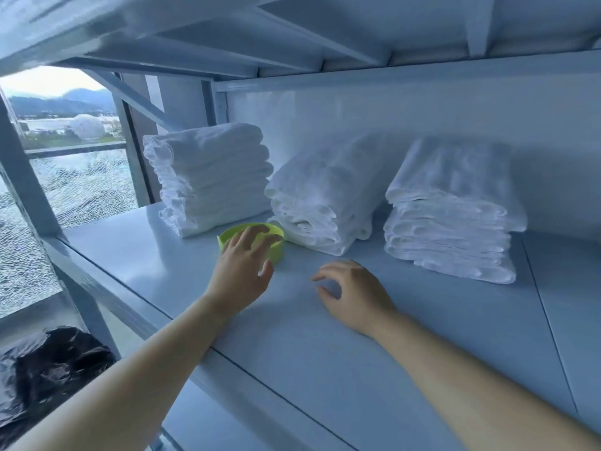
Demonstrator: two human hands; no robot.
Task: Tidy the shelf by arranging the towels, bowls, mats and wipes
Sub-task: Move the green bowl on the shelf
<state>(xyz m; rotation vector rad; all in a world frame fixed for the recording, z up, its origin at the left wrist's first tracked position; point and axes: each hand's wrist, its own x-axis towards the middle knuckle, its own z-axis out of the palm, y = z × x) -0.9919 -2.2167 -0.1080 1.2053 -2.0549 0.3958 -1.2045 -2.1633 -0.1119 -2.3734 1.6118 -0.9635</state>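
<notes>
Green bowl [225, 240] sits on the shelf [357, 369], just in front of the gap between the left towel stack [211, 177] and the middle towel stack [322, 196]. The left hand [240, 271] is over it, fingers spread across the rim, gripping nothing; contact is hard to call. The right hand [354, 294] hovers near the board, fingers loosely curled, empty. The right towel stack [452, 209] stands apart. A black bag [48, 369] lies below left.

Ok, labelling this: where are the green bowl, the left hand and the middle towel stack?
green bowl [223, 241]: head view, left rim.
left hand [242, 275]: head view, its back.
middle towel stack [320, 196]: head view, top towel.
</notes>
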